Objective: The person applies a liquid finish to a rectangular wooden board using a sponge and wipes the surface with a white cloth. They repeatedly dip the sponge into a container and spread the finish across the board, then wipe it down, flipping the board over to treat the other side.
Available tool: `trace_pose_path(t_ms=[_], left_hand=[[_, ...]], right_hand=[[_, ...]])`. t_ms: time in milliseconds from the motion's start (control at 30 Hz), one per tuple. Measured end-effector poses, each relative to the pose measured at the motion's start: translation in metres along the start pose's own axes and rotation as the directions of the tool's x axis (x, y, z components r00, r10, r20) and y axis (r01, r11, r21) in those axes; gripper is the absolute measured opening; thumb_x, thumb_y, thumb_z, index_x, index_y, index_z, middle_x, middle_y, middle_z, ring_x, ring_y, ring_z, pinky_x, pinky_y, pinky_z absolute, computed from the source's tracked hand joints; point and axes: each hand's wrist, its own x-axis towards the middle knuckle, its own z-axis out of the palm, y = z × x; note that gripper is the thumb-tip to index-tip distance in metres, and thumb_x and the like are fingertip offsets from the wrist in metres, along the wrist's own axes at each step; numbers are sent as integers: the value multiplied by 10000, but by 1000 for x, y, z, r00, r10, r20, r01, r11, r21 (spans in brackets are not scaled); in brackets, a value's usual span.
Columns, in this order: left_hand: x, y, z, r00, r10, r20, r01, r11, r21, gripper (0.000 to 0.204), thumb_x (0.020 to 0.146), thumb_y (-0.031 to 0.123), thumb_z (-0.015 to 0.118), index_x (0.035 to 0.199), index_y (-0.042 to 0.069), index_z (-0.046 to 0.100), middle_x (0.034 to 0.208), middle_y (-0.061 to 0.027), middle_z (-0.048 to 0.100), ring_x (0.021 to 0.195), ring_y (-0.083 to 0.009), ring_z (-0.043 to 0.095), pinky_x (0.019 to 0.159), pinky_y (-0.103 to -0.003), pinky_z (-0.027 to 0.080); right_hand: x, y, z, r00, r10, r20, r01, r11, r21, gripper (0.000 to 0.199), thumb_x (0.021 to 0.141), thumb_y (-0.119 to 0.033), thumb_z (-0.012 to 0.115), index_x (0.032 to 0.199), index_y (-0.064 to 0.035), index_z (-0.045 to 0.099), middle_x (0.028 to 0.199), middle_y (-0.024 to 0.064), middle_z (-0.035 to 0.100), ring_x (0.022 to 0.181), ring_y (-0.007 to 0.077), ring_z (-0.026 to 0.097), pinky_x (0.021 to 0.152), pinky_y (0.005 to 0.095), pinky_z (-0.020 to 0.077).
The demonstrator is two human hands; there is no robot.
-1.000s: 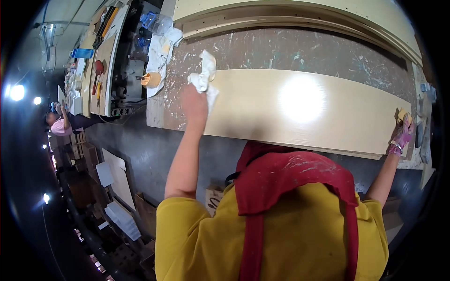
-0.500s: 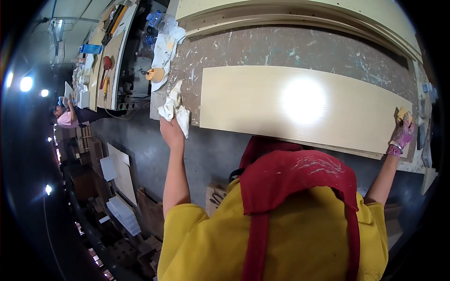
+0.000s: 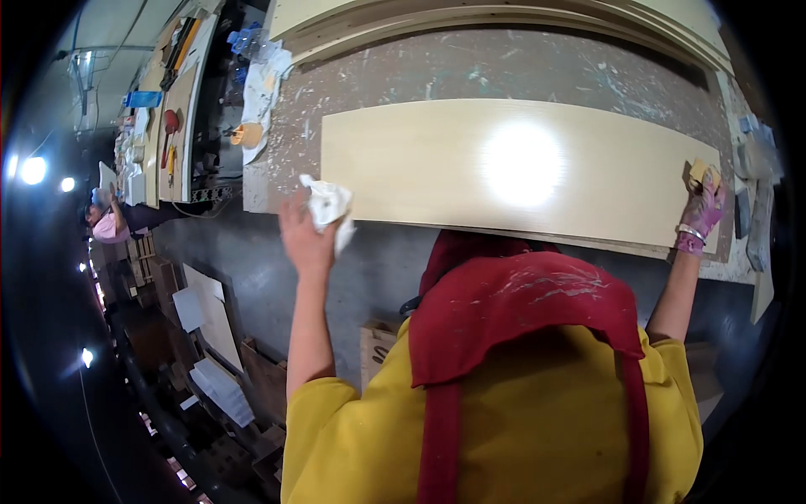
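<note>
A long cream panel (image 3: 403, 160) with a curved far edge lies flat on the worktable, a bright glare on its middle. Off its near left corner, my bare left hand (image 3: 307, 235) grips a crumpled white rag (image 3: 329, 206), some of which hangs down past the fingers. At the panel's right end, my right hand (image 3: 703, 208), in a purple-stained glove, is closed on a yellowish pad (image 3: 698, 171) resting on the surface. The pad's exact kind cannot be made out.
More cream boards (image 3: 504, 18) lie along the worktable's (image 3: 369, 74) far side. An orange cup (image 3: 247, 134) stands on a white cloth (image 3: 262, 97) at its left. Farther left is a bench (image 3: 180, 109) with tools, and a person in pink (image 3: 109, 225). Boards lean near the floor (image 3: 252, 260).
My left hand has brought the rag up and right, from the table's left edge to the panel's corner, bunching it more. My right hand stays at the panel's right end. The whole view has shifted slightly.
</note>
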Motion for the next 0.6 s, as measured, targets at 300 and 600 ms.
trace_pose_path(t_ms=[300, 600], left_hand=[[3, 243, 5, 921, 362, 146, -122, 621, -774, 455, 736, 193, 697, 1152, 47, 586, 1093, -162, 621, 1053, -353, 575, 911, -427, 466], [11, 78, 38, 868, -470, 160, 469, 670, -575, 450, 847, 73, 547, 1272, -47, 462, 1194, -215, 580, 1107, -322, 563, 951, -391, 426]], right_hand=[[-11, -8, 13, 986, 118, 121, -130, 987, 94, 354, 867, -166, 682, 1167, -22, 561, 1085, 76, 593, 964, 175, 589, 783, 312, 512], [-4, -21, -8, 872, 267, 410, -464, 716, 522, 326, 925, -199, 552, 1188, -9, 520, 1109, 148, 585, 941, 283, 577, 707, 350, 499]])
